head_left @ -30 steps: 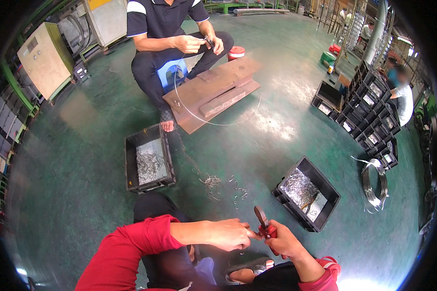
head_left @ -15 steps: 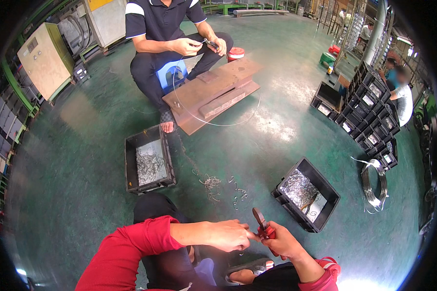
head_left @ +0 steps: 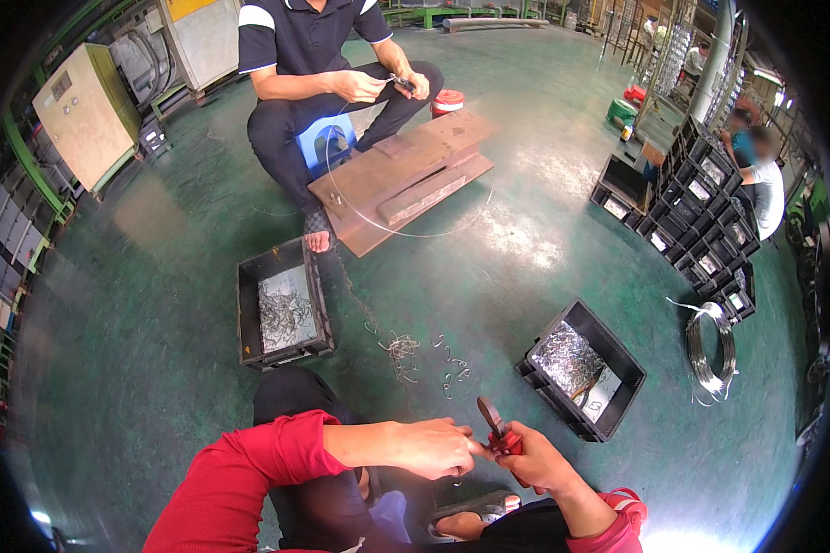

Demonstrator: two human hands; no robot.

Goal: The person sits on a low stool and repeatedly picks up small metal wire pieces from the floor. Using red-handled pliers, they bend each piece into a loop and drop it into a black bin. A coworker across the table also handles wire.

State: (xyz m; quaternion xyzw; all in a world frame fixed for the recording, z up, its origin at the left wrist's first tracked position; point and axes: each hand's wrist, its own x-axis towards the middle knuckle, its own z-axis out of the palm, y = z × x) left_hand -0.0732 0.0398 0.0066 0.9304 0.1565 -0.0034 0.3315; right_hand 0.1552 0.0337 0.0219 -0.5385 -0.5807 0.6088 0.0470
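Note:
My right hand (head_left: 539, 456) grips red-handled pliers (head_left: 494, 426), jaws pointing up and away from me. My left hand (head_left: 429, 447) is closed, its fingertips pinched at the pliers' jaws on something too small to make out. Both hands meet low in the picture, above my knees. Small bent wire pieces (head_left: 410, 355) lie scattered on the green floor just beyond my hands. A black bin (head_left: 623, 364) with shiny wire pieces stands to the right, another black bin (head_left: 247, 313) of wire pieces to the left.
A seated person (head_left: 314, 55) on a blue stool works with both hands across from me, behind rust-brown steel slabs (head_left: 406, 175). A wire coil (head_left: 710, 350) lies at right. Stacked black crates (head_left: 701, 221) and another person (head_left: 761, 175) are at far right. Cabinets (head_left: 88, 111) stand at left.
My hands have stayed almost in place, the pliers tilting only slightly. The person opposite keeps working with both hands at chest height.

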